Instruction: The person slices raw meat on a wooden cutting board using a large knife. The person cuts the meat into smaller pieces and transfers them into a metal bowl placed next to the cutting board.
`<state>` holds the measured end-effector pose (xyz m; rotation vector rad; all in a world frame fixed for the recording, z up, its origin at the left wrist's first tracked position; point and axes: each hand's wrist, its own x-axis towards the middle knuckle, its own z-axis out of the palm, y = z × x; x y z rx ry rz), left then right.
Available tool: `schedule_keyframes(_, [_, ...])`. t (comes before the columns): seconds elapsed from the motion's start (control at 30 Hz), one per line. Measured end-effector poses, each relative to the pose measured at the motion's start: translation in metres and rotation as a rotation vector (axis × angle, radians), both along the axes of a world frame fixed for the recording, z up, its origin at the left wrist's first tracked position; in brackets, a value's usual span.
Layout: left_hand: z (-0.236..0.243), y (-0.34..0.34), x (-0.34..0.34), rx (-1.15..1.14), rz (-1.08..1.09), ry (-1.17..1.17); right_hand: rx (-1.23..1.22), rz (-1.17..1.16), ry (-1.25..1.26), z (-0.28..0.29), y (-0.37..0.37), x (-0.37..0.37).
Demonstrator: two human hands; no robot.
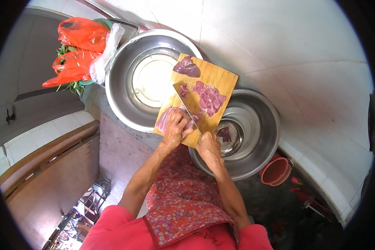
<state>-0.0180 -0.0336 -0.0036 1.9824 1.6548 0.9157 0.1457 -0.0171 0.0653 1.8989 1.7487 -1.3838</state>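
A wooden cutting board (227, 82) bridges the gap between two metal basins, tilted at an angle. My left hand (176, 126), fingers curled, presses a piece of raw meat (162, 121) onto the board's near left part. In my right hand (209, 148) is the handle of a knife, closed in the fingers. The thin knife blade (187, 109) points up and left across the board, right beside the held meat. Sliced raw meat (211, 100) lies heaped to the blade's right. A small meat piece (183, 89) sits near the tip, and a darker, smooth piece (188, 68) lies at the far end.
The left basin (114, 96) looks bare inside; the right basin (267, 125) holds a dark red piece (224, 134). Red plastic bags (80, 64) with green leaves stand at the far left. A tiled wall (254, 33) closes off the back; a red bucket (275, 171) stands lower right.
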Motion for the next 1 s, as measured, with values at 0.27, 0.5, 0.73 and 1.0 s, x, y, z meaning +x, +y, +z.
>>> schedule_keyframes(0.27, [0.004, -0.005, -0.006, -0.031, -0.007, 0.052, 0.195, 0.056, -0.082, 0.001, -0.03, 0.07])
schedule_keyframes(0.5, [0.02, -0.007, -0.01, -0.055, 0.051, 0.051, 0.246, -0.081, 0.021, 0.022, 0.012, 0.069])
schedule_keyframes(0.73, [0.03, 0.057, -0.014, -0.214, 0.368, -0.17, 0.205, -0.147, 0.09, 0.008, -0.007, 0.077])
schedule_keyframes(1.0, [0.017, 0.068, -0.001, -0.456, 0.089, -0.045, 0.21, -0.291, 0.086, 0.023, 0.0, 0.089])
